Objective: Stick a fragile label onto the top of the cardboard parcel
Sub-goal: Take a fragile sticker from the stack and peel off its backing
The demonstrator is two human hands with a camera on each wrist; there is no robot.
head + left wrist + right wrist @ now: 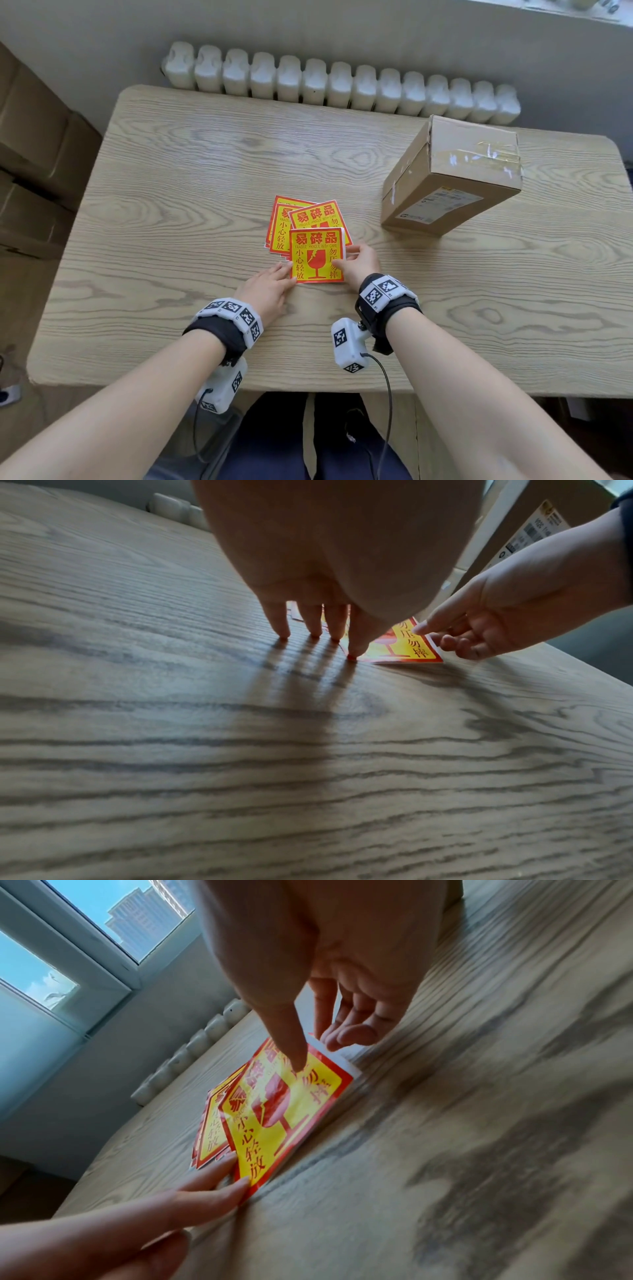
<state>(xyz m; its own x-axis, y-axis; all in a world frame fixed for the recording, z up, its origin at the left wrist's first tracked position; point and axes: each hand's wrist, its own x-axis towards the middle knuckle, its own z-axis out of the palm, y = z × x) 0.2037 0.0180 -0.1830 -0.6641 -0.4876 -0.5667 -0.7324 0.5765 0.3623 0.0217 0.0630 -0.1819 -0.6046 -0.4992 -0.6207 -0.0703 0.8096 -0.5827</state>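
Head view. Light wood-grain table (205,164) across the frame. At centre, a loose pile of fragile labels (284,222), red and yellow, overlapping; nearest one, the top fragile label (317,255), flat on the wood with its broken-glass mark facing up. Left hand (267,291) just lower left of that label, fingers straight and flat on the table, tips touching the label's left edge, gripping nothing. Right hand (359,262) at the label's right edge, thumb (339,263) laid on the printed face, other fingers bent beside and behind the edge; a pinch on the edge, though whether any finger is under the sheet cannot be told. Cardboard parcel (452,174) in the upper right, well apart from the labels, taped on top, shipping sticker on its near side. White radiator (342,85) along the table's far edge. Stacked cardboard boxes (30,154) at far left.

Left wrist view. Left hand (329,561) top centre, fingertips (354,653) planted straight down, the index one at the label's (404,647) corner. Right hand (496,610) entering from the right, thumb on the label, remaining fingers curled at its edge. Parcel (548,507) in the upper right corner.

Right wrist view. Right hand (325,961) from the top, thumb tip pressing the label (284,1118), fingers hooked at its upper edge. Left hand (154,1213) at lower left, straight fingertips against the label's lower corner. Window (51,947) in the upper left.
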